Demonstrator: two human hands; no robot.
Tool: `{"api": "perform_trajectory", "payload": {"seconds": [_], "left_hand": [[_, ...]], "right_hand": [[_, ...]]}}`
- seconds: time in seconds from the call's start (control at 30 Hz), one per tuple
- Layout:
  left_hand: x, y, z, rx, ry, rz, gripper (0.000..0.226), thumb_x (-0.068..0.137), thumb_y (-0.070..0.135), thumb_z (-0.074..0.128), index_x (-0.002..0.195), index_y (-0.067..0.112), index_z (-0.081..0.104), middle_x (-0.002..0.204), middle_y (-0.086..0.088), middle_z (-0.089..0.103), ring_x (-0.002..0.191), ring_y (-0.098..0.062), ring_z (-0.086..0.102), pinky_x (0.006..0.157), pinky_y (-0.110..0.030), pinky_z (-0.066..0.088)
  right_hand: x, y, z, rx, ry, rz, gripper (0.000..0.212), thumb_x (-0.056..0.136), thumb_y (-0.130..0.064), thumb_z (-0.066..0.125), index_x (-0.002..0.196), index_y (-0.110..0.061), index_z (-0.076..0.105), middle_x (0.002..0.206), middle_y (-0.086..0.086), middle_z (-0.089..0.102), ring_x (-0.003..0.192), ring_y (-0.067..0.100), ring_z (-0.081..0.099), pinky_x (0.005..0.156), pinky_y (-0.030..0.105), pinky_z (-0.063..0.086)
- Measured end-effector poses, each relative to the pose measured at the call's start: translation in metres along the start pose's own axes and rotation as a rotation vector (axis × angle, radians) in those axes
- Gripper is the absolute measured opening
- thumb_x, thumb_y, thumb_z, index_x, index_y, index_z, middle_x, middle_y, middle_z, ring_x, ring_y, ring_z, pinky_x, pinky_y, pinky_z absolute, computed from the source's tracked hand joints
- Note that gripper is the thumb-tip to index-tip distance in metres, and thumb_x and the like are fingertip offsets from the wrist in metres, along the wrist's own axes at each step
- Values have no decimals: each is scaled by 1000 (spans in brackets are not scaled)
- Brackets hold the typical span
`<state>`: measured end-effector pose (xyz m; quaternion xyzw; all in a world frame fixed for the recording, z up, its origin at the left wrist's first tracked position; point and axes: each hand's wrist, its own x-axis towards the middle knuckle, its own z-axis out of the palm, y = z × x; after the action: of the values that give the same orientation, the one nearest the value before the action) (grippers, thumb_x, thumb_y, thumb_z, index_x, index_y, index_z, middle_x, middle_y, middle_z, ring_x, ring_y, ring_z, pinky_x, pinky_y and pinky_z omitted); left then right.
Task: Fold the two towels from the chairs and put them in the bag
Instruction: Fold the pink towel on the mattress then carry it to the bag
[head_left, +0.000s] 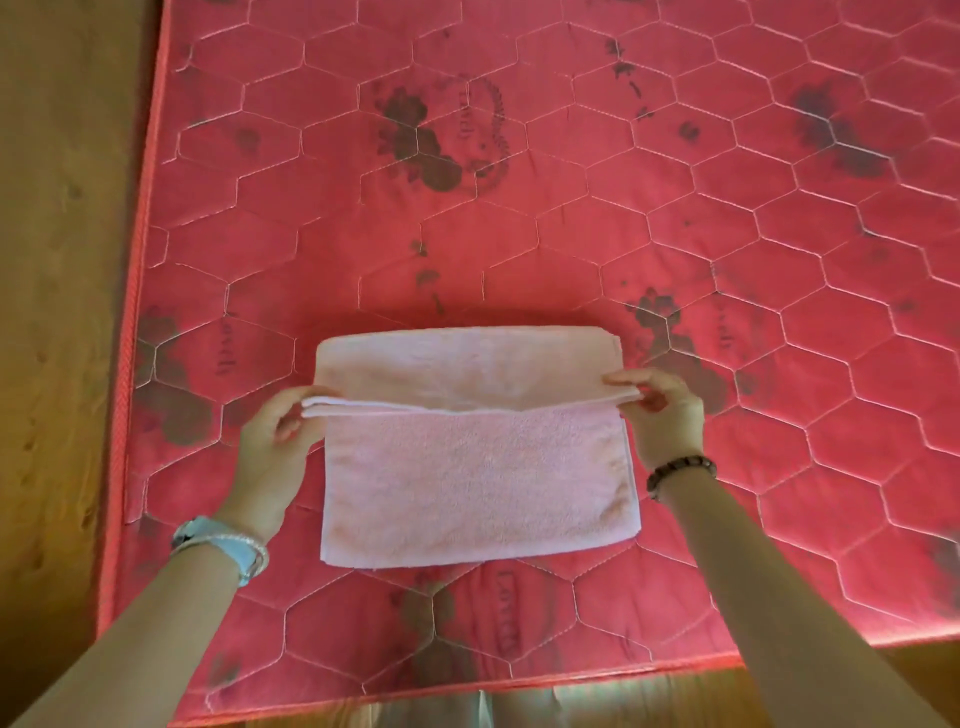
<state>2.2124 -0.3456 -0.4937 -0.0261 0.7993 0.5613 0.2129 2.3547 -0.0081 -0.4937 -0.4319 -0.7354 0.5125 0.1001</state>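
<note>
A pale pink towel (475, 478) lies partly folded on a red quilted mattress (571, 234), near its front edge. My left hand (278, 441) pinches the towel's layered edge at its left side. My right hand (662, 410) pinches the same edge at the right side. Between the two hands the edge is lifted a little, across the middle of the towel. The near half lies flat, and the far half shows its smoother inner face. Only this one towel is in view; no second towel, chair or bag shows.
The mattress has a hexagon stitch pattern with dark flower prints. Its left edge (132, 312) borders a brown wooden surface (57, 260). The mattress's front edge (519, 688) runs just above the bottom of the view.
</note>
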Motion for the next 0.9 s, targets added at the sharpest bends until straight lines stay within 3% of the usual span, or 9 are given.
{"api": "perform_trajectory", "payload": {"seconds": [0.1,0.33,0.43,0.53,0.63,0.7,0.77,0.83,0.9], "left_hand": [[-8,-18,4,-40,-9,-33,33,94,-6,57,100,24,69,104,1,69,103,-20,65,87,-24,58],[-15,-25,5,-13,-23,-113,34,87,-8,65,105,20,73,100,18,74,93,6,67,83,-10,53],[-9,-23,0,-98,-27,-189,23,82,10,65,98,24,74,113,5,72,105,-8,67,92,-23,51],[3,-16,7,-139,51,-218,11,86,22,63,94,17,69,110,-2,68,106,-20,64,100,-42,50],[15,-2,23,-31,143,-153,4,94,20,63,97,19,65,102,7,65,102,-13,61,88,-23,51],[21,5,29,-44,131,-53,15,93,6,64,107,11,69,104,12,65,102,-7,62,84,-13,50],[26,5,28,-42,86,-31,28,92,2,66,118,11,70,117,10,68,110,0,62,94,-15,50],[26,2,22,-15,25,-23,38,94,3,64,127,20,67,126,12,66,117,2,60,99,-17,47],[21,-3,16,22,-42,-25,46,95,2,62,134,25,61,129,19,62,113,13,57,92,-9,45]], "right_hand": [[-13,16,2,81,-53,71,51,78,22,57,79,-27,71,103,11,69,82,18,61,70,11,51],[-18,32,-5,63,-103,127,50,81,18,53,82,-29,71,92,-7,70,79,5,64,75,16,54],[-12,27,-8,122,-164,194,49,84,17,45,88,-23,71,93,-9,68,87,7,61,86,26,52],[-1,16,-6,232,-166,271,41,86,9,40,92,-16,72,93,-7,67,91,15,57,86,33,51],[8,5,2,193,-139,212,24,95,-10,53,92,-23,73,77,-11,61,72,7,52,69,23,46],[13,2,5,115,-172,128,21,94,-10,58,103,-23,72,87,-11,64,70,2,54,62,17,46],[16,0,4,107,-247,98,33,92,-3,59,116,-23,69,107,-10,65,79,-7,60,63,11,49],[18,-1,-2,108,-307,101,44,91,3,59,123,-27,64,121,-8,61,90,-2,61,69,10,51],[17,3,-7,70,-345,90,57,89,9,57,131,-29,58,134,-7,56,105,6,58,77,9,51]]}}
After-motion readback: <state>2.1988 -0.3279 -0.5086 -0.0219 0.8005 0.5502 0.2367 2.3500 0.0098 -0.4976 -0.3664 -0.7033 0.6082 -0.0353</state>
